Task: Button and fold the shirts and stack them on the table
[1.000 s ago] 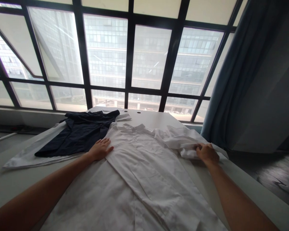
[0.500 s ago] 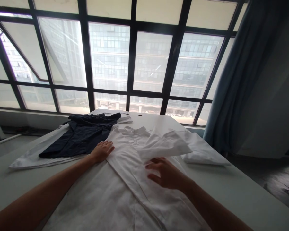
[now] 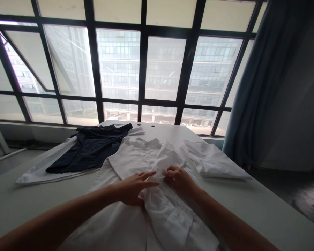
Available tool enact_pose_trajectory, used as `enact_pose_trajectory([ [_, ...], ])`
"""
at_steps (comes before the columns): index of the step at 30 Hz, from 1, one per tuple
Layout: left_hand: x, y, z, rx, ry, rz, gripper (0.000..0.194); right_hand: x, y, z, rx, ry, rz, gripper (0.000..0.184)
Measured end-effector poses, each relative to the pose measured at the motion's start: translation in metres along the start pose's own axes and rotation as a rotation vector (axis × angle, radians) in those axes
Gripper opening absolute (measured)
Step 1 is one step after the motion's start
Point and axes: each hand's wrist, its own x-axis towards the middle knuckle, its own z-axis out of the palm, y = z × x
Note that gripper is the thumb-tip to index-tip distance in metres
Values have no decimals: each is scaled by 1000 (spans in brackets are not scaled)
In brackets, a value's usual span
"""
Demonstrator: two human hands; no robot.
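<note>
A white shirt lies spread on the table in front of me, its collar end toward the window. One sleeve is folded down over the shirt's body, with its cuff toward me. My left hand rests at the left edge of this sleeve, thumb and fingers apart. Across from it, my right hand has its fingers curled into the fabric near the sleeve's upper part. The fingertips of the right hand are partly hidden by the cloth.
A dark navy garment lies on white cloth at the left of the white table. Folded white cloth sits at the right. Beyond the table stand a black-framed window and a blue curtain.
The sleeve, raised on the right before, now lies folded down over the shirt. My left hand has moved right and nearer from the shirt's left edge. My right hand has closed on fabric.
</note>
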Motion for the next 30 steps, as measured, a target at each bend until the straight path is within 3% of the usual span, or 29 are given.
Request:
enact_pose_trajectory([
  [3,3,13,9,-147,139,-85,83,3,1,3,-15,104,94,20],
  [7,10,18,8,-521,321,-209,42,5,9,4,32,257,255,18],
  [9,14,24,4,-799,429,-309,47,5,11,4,41,275,292,18],
  [11,16,32,1,-1083,511,-449,64,5,11,3,46,282,318,19],
  [13,17,41,0,-1315,438,-546,78,5,10,2,53,287,344,18],
  [16,16,50,1,-1497,191,-517,81,5,8,0,62,284,370,17],
  [18,12,52,1,-1510,109,-484,74,4,9,-1,64,278,374,17],
  [21,2,47,-5,-1436,108,-533,73,3,13,-4,58,274,394,19],
  [27,-41,20,-44,-1365,429,-571,99,2,19,-3,-7,277,336,28],
  [30,-66,9,-68,-1202,410,-565,91,2,17,1,-32,231,232,27],
])
